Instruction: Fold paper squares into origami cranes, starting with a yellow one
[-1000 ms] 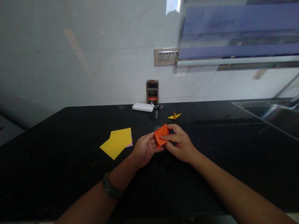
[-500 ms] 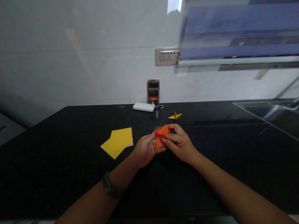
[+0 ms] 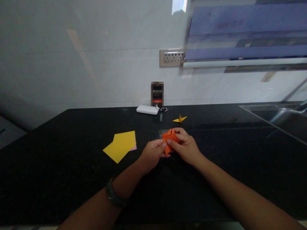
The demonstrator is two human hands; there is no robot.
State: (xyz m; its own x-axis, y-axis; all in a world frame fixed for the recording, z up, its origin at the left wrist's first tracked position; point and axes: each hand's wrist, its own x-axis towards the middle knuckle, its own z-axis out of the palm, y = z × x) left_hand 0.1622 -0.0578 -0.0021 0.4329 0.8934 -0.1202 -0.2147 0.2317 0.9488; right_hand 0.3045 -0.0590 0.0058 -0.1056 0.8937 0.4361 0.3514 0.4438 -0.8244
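Note:
Both hands meet over the black counter [image 3: 72, 179] on a folded orange paper [image 3: 169, 137]. My left hand [image 3: 153, 154] pinches its lower left side with thumb and fingertips, and a dark band sits on that wrist. On the right side, my right hand [image 3: 185, 145] grips the paper with fingers curled over its top. The paper is held slightly above the counter and is partly hidden by the fingers.
Yellow paper sheets [image 3: 121, 145] with a pink sheet beneath lie to the left. A small yellow paper crane [image 3: 179, 119] stands behind the hands. A white flat box [image 3: 147, 109] and a dark container [image 3: 157, 93] sit by the wall. A sink [image 3: 275, 116] is at far right.
The orange paper has been pressed into a narrower, more compact shape. My fingers have closed in on it, and both hands have drawn closer together.

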